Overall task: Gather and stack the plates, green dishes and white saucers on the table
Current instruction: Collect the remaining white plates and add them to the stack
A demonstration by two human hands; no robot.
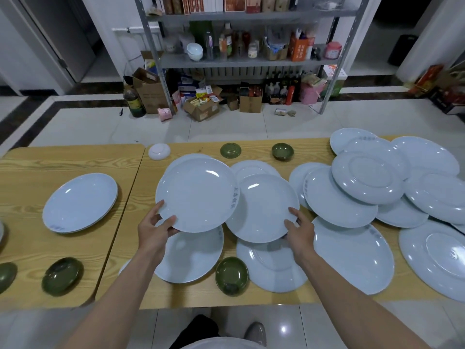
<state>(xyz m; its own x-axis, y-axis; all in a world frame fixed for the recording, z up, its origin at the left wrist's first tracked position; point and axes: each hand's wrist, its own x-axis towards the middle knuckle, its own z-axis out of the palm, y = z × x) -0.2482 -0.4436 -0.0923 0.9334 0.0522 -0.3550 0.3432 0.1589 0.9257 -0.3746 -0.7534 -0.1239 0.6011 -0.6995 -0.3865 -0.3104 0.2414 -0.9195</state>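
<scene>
The left hand (156,229) grips a white plate (197,193) by its near edge, thumb on top and fingers curled under. The right hand (300,231) grips a second plate (263,210) by its near right edge, thumb on the rim. Both plates are held up over the middle of the wooden table (191,293). The white plate's right edge lies over the second plate's left edge.

More plates lie under the hands. A low plate (193,255) sits face up below the left hand. An upside-down plate (273,267) sits below the right hand. Between those two stands a front green dish (231,275), near the front edge of the table.

On the right is a big messy pile of plates (367,177). They lean on each other, some face up and some face down. The pile is close beside the second plate.

On the left table (37,157) a neat stack of plates (80,202) rests alone. In front of it sits a left green dish (62,275).

At the far edge a white saucer (159,151) lies upside down. To its right are a far green dish (230,150) and another green dish (282,151).

Behind the tables, a metal shelf (251,61) is full of bottles and boxes.
</scene>
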